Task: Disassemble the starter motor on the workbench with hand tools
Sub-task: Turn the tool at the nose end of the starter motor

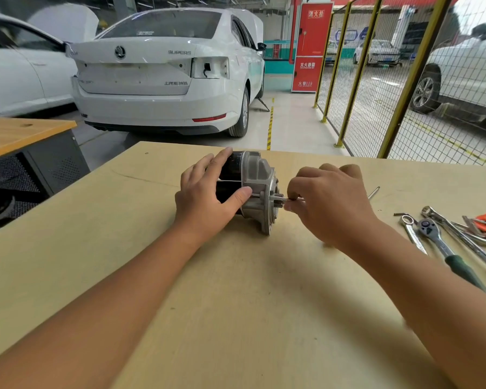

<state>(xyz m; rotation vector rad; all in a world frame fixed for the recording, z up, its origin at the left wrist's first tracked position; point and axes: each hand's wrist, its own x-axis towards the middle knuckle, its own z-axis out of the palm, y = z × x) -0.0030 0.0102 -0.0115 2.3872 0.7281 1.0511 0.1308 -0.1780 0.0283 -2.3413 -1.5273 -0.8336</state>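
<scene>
Both hands are working: left hand [205, 192] bracing the black cylindrical starter motor [247, 189], right hand [328, 203] pinching a thin steel bolt [281, 198].

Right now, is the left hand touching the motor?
Touching. Head view: the left hand lies on the motor, fingers on its black body, thumb against the grey housing.

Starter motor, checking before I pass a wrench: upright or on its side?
On its side: the starter motor lies on the workbench, shaft pointing sideways toward the right hand.
</scene>
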